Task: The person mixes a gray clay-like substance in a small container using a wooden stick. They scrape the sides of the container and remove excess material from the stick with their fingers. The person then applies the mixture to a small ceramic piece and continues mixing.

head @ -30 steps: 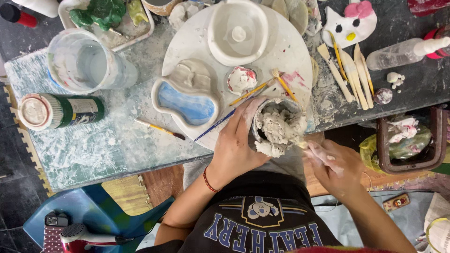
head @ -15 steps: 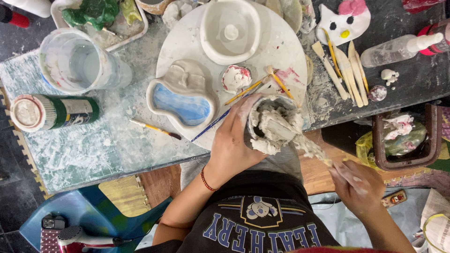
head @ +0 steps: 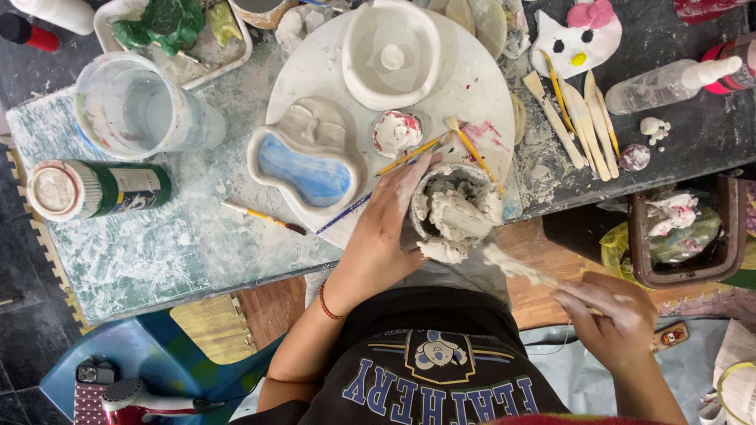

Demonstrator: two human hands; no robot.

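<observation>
My left hand (head: 386,228) grips the side of a clay-caked container (head: 455,211) full of pale wet clay, at the table's near edge. My right hand (head: 610,315) is below and to the right of it, off the table, pinching a thin tool (head: 524,269) whose clay-coated tip points up-left towards the container. Both hands are smeared with clay. A round white board (head: 472,86) lies just beyond the container and bears a white clay bowl (head: 391,51), a blue-glazed curvy dish (head: 307,161) and a small paint pot (head: 396,132).
Brushes (head: 260,216) lie on the smeared mat. A clear water cup (head: 138,110) and a green can (head: 98,189) stand at left. Wooden modelling sticks (head: 579,126), a cat-face piece (head: 579,39) and a squeeze bottle (head: 669,83) are at right; a dark bin (head: 685,232) sits below.
My right hand has drawn down and to the right, away from the container, taking the clay-coated tool out with it. My left hand keeps its hold on the container.
</observation>
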